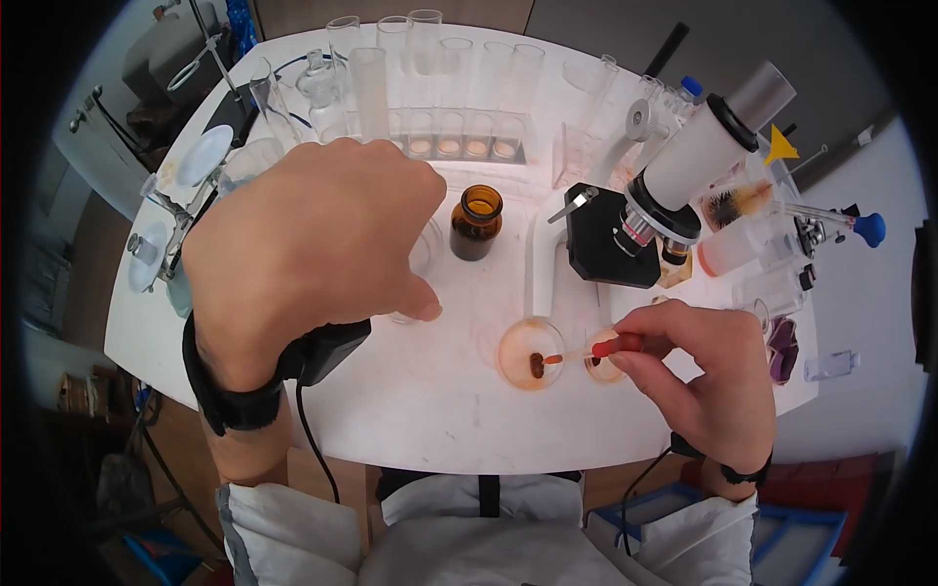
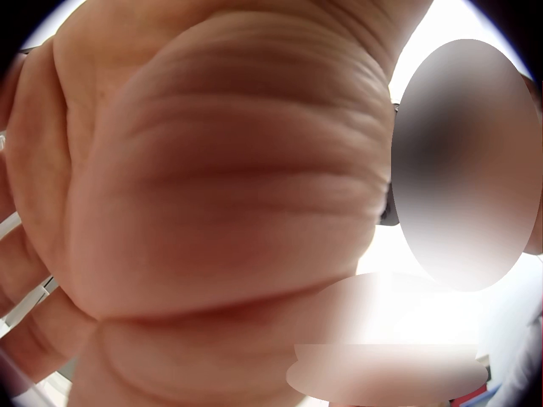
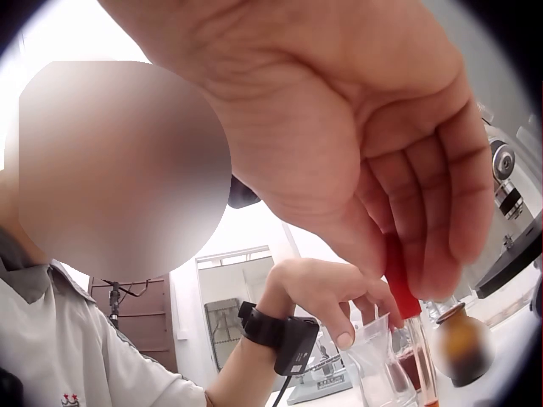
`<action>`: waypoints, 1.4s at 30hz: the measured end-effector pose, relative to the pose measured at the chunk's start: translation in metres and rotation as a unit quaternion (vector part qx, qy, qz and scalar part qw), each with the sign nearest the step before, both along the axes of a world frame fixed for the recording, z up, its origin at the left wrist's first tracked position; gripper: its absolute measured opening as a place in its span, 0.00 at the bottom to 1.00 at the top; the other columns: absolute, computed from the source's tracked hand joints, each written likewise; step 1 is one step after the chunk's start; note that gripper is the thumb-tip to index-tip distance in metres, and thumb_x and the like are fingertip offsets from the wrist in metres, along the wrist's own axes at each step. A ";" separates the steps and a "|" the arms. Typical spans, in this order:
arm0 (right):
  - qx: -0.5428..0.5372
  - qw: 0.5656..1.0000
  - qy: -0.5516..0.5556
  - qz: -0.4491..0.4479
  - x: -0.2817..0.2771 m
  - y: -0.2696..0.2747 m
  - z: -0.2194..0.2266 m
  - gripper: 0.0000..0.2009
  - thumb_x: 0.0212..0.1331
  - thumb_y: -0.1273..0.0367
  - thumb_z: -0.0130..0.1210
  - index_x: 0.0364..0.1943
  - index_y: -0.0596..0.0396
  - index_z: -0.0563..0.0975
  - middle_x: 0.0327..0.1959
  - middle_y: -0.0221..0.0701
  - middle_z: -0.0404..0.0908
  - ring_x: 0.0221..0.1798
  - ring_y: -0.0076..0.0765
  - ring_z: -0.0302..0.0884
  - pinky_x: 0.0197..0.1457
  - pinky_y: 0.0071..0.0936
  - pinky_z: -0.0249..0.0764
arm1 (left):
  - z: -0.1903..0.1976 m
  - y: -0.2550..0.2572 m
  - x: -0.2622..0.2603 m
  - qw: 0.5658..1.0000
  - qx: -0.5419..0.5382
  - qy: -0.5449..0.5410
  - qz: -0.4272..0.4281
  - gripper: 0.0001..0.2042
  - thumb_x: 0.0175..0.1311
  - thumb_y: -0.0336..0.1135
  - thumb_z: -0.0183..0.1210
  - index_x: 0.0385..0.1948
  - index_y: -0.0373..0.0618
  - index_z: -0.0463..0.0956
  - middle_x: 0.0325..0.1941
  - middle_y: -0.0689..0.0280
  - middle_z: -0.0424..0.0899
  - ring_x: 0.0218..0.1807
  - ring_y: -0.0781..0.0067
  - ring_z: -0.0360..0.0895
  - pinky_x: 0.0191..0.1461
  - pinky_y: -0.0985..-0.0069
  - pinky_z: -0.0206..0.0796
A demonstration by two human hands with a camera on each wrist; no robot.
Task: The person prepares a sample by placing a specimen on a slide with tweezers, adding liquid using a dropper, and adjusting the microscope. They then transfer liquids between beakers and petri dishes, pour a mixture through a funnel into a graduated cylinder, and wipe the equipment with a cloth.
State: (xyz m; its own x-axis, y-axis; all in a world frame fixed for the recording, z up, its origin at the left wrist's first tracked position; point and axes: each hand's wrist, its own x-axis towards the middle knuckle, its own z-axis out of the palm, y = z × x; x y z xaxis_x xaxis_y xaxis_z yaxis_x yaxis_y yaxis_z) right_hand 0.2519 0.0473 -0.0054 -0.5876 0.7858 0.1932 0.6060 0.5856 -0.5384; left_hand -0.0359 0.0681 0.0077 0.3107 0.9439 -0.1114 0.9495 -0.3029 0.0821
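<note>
My right hand (image 1: 699, 366) pinches the red bulb of a dropper (image 1: 576, 355) between thumb and fingers. Orange-red liquid shows in the dropper's tip, which lies over a petri dish (image 1: 509, 366) beside a dark red-brown patch (image 1: 536, 366). A second small dish (image 1: 611, 372) is partly hidden under the right hand. My left hand (image 1: 313, 230) is held palm down around the upper part of a clear glass vessel (image 1: 427, 252); the right wrist view shows its thumb and fingers at the vessel's rim. Palm fills most of the left wrist view. An open amber bottle (image 1: 476, 230) with dark contents stands between the hands.
A white microscope (image 1: 684, 161) rises behind the dishes. Test tubes and glass cylinders (image 1: 369, 93) line the back, with a rack of small cups (image 1: 459, 146). A balance (image 1: 147, 249) stands at far left; bottles and a yellow funnel (image 1: 782, 145) crowd the right.
</note>
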 end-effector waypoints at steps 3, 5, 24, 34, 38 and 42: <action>-0.012 1.000 0.000 0.003 0.002 0.000 -0.004 0.07 0.60 0.73 0.67 0.38 0.58 0.81 0.30 0.35 0.86 0.29 0.41 0.85 0.34 0.32 0.78 | -0.003 0.000 -0.002 1.000 0.016 0.002 -0.009 0.24 0.47 0.45 0.76 0.44 0.40 0.83 0.44 0.55 0.88 0.53 0.51 0.83 0.57 0.62 0.74; -0.012 1.000 0.000 0.004 0.003 0.001 -0.005 0.07 0.60 0.73 0.67 0.38 0.58 0.81 0.30 0.35 0.86 0.29 0.42 0.85 0.34 0.32 0.77 | -0.002 0.000 -0.001 1.000 0.014 0.005 -0.006 0.24 0.47 0.45 0.77 0.43 0.40 0.83 0.43 0.55 0.88 0.52 0.51 0.83 0.57 0.62 0.74; -0.005 1.000 0.006 0.002 0.002 0.002 -0.010 0.06 0.61 0.72 0.67 0.36 0.57 0.81 0.28 0.38 0.84 0.28 0.49 0.82 0.32 0.37 0.76 | 0.002 0.003 0.005 0.999 -0.018 0.006 0.027 0.21 0.45 0.44 0.77 0.40 0.43 0.85 0.42 0.56 0.88 0.50 0.52 0.84 0.55 0.62 0.74; 0.007 1.000 0.002 0.011 0.003 0.004 -0.012 0.06 0.61 0.71 0.67 0.36 0.57 0.81 0.27 0.38 0.83 0.27 0.50 0.80 0.32 0.38 0.75 | 0.005 0.004 0.006 0.998 -0.035 0.033 0.035 0.20 0.45 0.44 0.77 0.39 0.46 0.85 0.42 0.57 0.87 0.51 0.53 0.82 0.57 0.63 0.72; 0.013 1.000 0.000 0.014 0.003 0.005 -0.012 0.05 0.61 0.71 0.67 0.36 0.57 0.81 0.27 0.38 0.83 0.27 0.50 0.80 0.32 0.38 0.75 | 0.004 0.004 0.005 0.998 -0.034 0.028 0.032 0.20 0.45 0.43 0.77 0.39 0.47 0.85 0.43 0.58 0.87 0.52 0.54 0.82 0.57 0.63 0.72; 0.011 1.000 -0.004 0.013 0.003 0.005 -0.012 0.05 0.61 0.72 0.67 0.35 0.57 0.82 0.27 0.38 0.83 0.27 0.49 0.80 0.32 0.37 0.75 | 0.004 0.004 0.006 0.998 -0.034 0.029 0.036 0.20 0.44 0.43 0.78 0.40 0.48 0.85 0.43 0.58 0.87 0.51 0.54 0.82 0.57 0.63 0.72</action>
State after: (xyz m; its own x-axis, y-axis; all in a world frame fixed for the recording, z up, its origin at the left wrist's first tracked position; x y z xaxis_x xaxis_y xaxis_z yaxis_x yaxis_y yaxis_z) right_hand 0.2546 0.0522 -0.0169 -0.6097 0.7654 0.2063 0.5942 0.6135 -0.5201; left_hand -0.0302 0.0721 0.0117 0.2345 0.9529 -0.1924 0.9721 -0.2300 0.0454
